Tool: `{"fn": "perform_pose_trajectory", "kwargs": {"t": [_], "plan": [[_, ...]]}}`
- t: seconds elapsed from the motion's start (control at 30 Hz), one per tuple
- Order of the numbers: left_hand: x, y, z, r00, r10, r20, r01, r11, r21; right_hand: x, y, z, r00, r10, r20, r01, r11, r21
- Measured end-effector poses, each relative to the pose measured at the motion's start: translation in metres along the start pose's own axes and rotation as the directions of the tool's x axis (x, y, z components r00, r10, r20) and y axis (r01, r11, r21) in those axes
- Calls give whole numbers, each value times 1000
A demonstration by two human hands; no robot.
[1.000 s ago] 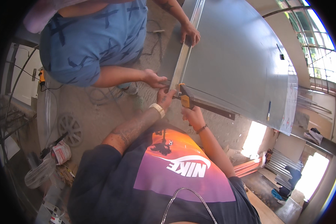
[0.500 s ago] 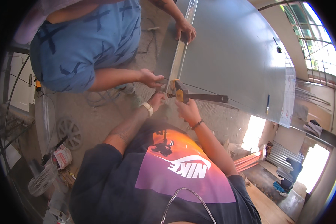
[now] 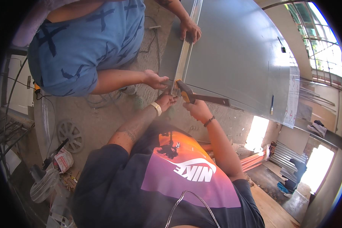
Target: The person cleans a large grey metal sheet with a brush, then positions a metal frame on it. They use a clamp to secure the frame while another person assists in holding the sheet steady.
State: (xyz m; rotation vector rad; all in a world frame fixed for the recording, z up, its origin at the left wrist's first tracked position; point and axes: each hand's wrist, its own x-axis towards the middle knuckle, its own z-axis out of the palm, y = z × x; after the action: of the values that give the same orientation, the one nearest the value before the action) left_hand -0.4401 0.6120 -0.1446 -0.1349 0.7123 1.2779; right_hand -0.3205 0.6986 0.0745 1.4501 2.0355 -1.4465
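Observation:
A long shiny metal channel [image 3: 184,57] lies along the left edge of a large grey metal sheet [image 3: 228,49]. At its near end sits a bar clamp [image 3: 186,90] with a yellow-and-black body and a dark flat bar. My right hand [image 3: 200,110] is wrapped round the clamp's handle. Just left of the clamp, my left hand [image 3: 166,102] has its fingers curled at the channel's end; whether they pinch the channel or a clamp part is hard to see. A co-worker's hand [image 3: 190,30] presses the channel farther up, and their other hand [image 3: 155,79] hovers palm up beside it.
The co-worker in a blue shirt [image 3: 102,41] stands close on the left. A spoked wheel-like disc [image 3: 70,135] and a white fan [image 3: 45,186] are at lower left. A paintbrush [image 3: 272,105] lies on the sheet. Metal lengths [image 3: 288,152] are stacked at right.
The clamp's bar has tilted, its free end dropping slightly. My right hand has shifted a little right with the clamp, and my left hand has moved slightly right at the channel's end.

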Motion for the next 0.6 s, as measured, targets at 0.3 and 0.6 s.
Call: {"fn": "perform_pose_trajectory", "kwargs": {"t": [0.3, 0.6], "plan": [[7, -9, -7, 999, 33, -23, -31, 997, 77, 6, -7, 0, 999, 41, -25, -39, 997, 67], [0, 0, -3, 999, 44, -22, -41, 991, 127, 4, 0, 4, 998, 11, -54, -1, 983, 182]]}}
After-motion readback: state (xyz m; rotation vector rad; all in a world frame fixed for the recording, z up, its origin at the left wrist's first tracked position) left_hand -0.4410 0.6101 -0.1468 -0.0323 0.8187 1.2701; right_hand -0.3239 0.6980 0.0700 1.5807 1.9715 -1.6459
